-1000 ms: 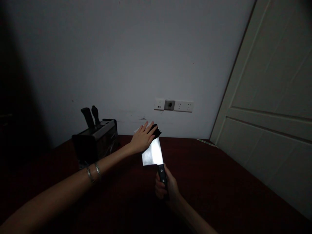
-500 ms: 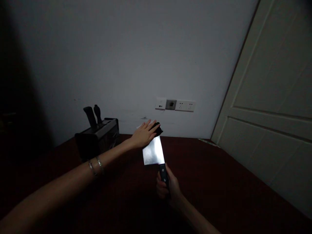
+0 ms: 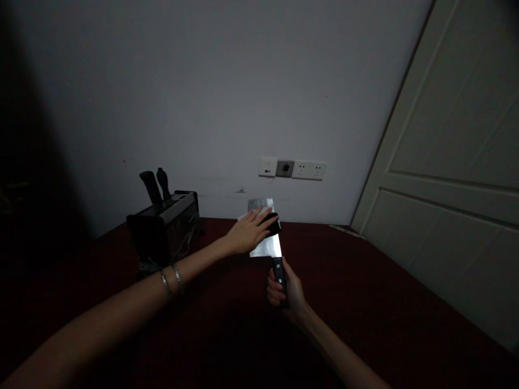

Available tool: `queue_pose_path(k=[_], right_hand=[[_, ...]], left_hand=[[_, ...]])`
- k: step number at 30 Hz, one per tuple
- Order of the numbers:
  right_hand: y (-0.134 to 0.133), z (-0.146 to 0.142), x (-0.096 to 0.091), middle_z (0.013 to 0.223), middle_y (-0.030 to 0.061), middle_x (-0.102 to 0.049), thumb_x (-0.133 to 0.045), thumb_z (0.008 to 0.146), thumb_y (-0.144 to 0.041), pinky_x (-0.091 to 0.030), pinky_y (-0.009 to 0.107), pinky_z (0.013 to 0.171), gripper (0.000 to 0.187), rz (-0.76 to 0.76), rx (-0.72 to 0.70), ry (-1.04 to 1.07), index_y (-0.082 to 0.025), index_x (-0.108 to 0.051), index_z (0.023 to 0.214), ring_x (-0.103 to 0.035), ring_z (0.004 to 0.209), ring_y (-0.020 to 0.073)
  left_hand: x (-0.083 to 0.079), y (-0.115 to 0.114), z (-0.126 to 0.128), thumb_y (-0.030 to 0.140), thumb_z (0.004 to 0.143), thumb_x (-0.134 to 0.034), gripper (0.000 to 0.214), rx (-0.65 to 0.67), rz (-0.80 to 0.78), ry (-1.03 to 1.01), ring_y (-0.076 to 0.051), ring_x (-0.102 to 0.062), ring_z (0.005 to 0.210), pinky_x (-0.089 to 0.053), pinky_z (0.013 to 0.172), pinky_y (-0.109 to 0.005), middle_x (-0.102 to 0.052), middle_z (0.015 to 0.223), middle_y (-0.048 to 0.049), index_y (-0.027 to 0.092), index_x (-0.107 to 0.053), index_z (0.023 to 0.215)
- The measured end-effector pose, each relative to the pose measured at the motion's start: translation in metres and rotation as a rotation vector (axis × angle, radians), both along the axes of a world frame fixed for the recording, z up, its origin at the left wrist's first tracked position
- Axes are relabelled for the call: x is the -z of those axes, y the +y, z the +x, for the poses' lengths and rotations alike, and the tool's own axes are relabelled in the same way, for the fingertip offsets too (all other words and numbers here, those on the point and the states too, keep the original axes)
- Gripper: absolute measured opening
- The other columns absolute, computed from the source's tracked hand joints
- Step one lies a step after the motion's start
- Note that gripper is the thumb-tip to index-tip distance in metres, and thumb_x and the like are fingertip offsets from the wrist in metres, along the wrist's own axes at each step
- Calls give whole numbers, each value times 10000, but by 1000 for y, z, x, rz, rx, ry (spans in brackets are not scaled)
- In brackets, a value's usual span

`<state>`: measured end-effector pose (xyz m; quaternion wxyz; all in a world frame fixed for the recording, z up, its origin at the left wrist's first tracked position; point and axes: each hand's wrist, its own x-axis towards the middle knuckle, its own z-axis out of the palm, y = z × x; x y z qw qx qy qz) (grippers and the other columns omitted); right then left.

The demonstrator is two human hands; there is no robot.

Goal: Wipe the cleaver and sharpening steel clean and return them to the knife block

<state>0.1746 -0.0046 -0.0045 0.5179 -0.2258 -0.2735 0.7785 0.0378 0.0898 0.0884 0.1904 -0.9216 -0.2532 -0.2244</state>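
Observation:
A cleaver [image 3: 265, 247] with a broad, shiny blade is held above the dark red tabletop, its blade pointing away from me. My right hand [image 3: 287, 286] is wrapped round its black riveted handle [image 3: 279, 273]. Across the middle of the blade lies my left hand [image 3: 249, 231], fingers long and slightly spread, holding a black cloth-like piece [image 3: 274, 223] against the metal. Something white shows at the left side of that hand. Its thumb is hidden. The blade's far end shows beyond the fingers.
A dark knife block [image 3: 162, 227] with two black handles [image 3: 156, 188] sticking up stands on the tabletop [image 3: 332, 270] at the left. Wall sockets [image 3: 292, 168] are behind the cleaver. A pale panelled door [image 3: 441, 216] rises at the right.
My left hand and the black piece have slid nearer the handle, baring the blade's far end. The cleaver and my right hand have shifted slightly up and right in view.

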Motion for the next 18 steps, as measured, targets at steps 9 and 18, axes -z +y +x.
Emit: queue_pose_path(k=[9,18], right_hand=[[-1,0,-5,314,-77,-320,-322,819,-599,-149,168,266,568,-62,38,-4,-167,-472,482,-176,232,26],[-1,-3,-4,313,-86,-321,-372,779,-648,-145,162,274,566,-40,27,-96,-170,-442,483,-179,237,19]], left_hand=[[18,-30,1,320,913,-339,502,58,-2,37,-252,-70,1358,-192,1074,-427,-130,1488,-33,269,-206,1394],[13,-20,5,404,904,-347,509,130,-123,78,-271,-33,1358,-142,1081,-477,-81,1494,-47,285,-232,1386]])
